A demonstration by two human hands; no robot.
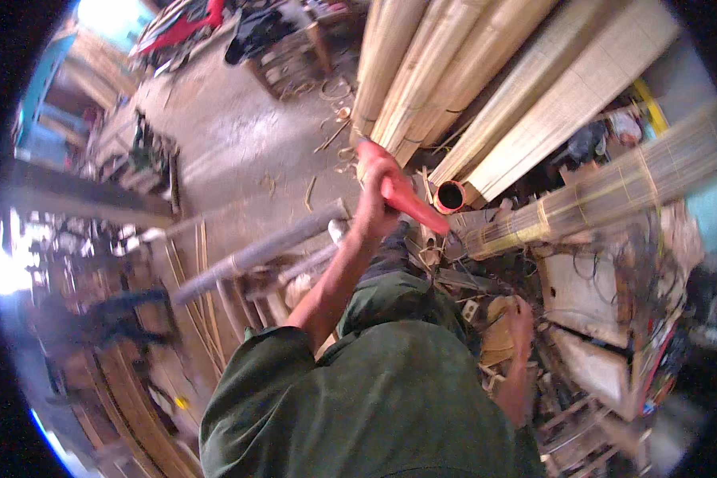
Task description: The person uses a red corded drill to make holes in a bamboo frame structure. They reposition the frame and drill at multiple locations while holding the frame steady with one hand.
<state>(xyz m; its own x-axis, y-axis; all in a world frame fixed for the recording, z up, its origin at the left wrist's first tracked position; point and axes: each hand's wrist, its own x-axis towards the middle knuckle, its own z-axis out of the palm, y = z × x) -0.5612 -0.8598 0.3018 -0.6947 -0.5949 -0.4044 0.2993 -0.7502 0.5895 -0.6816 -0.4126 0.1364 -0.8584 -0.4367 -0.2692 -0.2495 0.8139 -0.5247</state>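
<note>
My left hand is closed around a long red-orange tool, raised in front of my body. Its exact kind is unclear; it has a smooth body and a dark end near some cords. Low on my right side, my right hand is beside a brown flat piece. Blur hides its fingers, so I cannot make out whether it grips anything. Just beyond the tool stands a round orange-rimmed container with a dark inside.
Tall rolls of bamboo slats lean at the far right. Another roll slants in from the right edge. A thick pole lies on my left, near thin strips. Cluttered boards stand at right.
</note>
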